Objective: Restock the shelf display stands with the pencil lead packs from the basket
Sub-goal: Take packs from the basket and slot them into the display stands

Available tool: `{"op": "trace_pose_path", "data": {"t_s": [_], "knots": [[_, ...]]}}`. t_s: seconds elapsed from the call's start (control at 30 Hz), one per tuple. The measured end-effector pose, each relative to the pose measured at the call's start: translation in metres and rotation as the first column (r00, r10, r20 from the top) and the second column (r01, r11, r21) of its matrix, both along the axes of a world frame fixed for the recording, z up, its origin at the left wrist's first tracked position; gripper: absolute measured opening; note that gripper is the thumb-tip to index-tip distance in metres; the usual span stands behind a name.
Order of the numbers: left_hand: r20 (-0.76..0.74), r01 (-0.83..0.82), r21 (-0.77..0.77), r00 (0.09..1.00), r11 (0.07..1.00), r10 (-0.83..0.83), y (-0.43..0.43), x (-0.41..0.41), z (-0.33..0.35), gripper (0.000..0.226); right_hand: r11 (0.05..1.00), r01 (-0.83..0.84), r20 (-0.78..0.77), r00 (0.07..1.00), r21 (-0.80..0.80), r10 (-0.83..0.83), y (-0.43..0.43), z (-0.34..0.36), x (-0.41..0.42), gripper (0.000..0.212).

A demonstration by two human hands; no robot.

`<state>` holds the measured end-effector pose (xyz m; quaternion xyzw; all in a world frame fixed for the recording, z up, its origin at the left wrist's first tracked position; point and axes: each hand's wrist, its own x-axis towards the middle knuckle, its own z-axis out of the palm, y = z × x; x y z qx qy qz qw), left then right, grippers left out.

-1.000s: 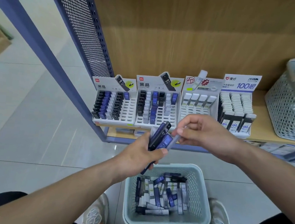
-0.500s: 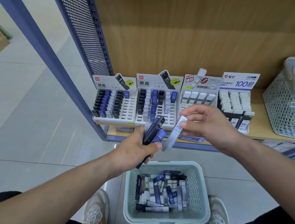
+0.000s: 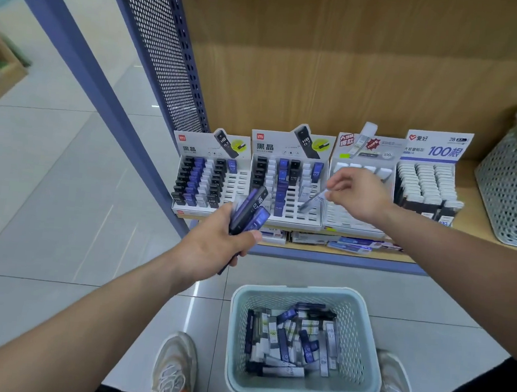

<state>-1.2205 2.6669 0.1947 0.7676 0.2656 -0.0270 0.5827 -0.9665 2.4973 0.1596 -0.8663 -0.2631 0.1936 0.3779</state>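
My left hand point(image 3: 215, 248) grips a bundle of black and blue lead packs point(image 3: 249, 210) in front of the shelf. My right hand point(image 3: 357, 195) pinches one pale grey pack point(image 3: 313, 202), whose lower end points down at the slots of the second display stand point(image 3: 286, 185). On its left stands the first display stand point(image 3: 212, 176), partly filled with black, blue and white packs. The light green basket point(image 3: 308, 294) sits on the floor between my shoes, holding several more packs.
Two more stands sit to the right: a white-pack stand point(image 3: 360, 161) and a "100" stand point(image 3: 427, 185). A white mesh basket point(image 3: 510, 193) is at the shelf's right end. A perforated blue panel point(image 3: 157, 46) bounds the shelf on the left. Boxes lie on the lower shelf point(image 3: 325, 240).
My right hand pulled one pale pack from the bundle and carried it up and right to the second stand. My left hand stayed roughly put, still holding the bundle.
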Motion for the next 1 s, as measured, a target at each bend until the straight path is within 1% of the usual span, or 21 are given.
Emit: {"op": "trace_pose_path", "data": {"t_s": [0.1,0.23,0.5,0.63,0.77,0.9,1.0], "knots": [[0.001,-0.024,0.026,1.0,0.999,0.024,0.006,0.005,0.001,0.019,0.999,-0.022,0.044,0.999,-0.032,0.024,0.017,-0.013,0.01,0.018],[-0.019,-0.037,0.023,0.999,0.999,0.038,0.012,0.01,0.001,0.019,0.996,-0.006,0.08,0.997,-0.092,0.013,0.027,-0.027,0.017,0.015],[0.012,-0.077,0.044,0.997,0.996,0.077,0.027,0.018,0.002,0.018,0.989,-0.078,0.171,0.98,-0.125,0.099,0.025,-0.033,0.021,0.014],[0.03,-0.114,0.02,0.993,0.993,0.114,0.03,0.018,0.005,0.021,0.985,-0.099,0.196,0.972,-0.141,0.126,0.02,-0.031,0.021,0.019],[0.041,-0.124,0.007,0.992,0.992,0.123,0.029,0.016,0.007,0.021,0.978,-0.139,0.227,0.959,-0.155,0.172,0.021,-0.03,0.017,0.012],[0.06,-0.122,-0.009,0.991,0.992,0.123,0.028,0.015,0.007,0.021,0.969,-0.181,0.265,0.939,-0.166,0.221,0.031,-0.033,0.012,0.015],[0.07,-0.119,-0.028,0.99,0.993,0.121,0.029,0.015,0.006,0.021,0.964,-0.185,0.266,0.936,-0.193,0.232,0.039,-0.037,0.008,0.016]]}}
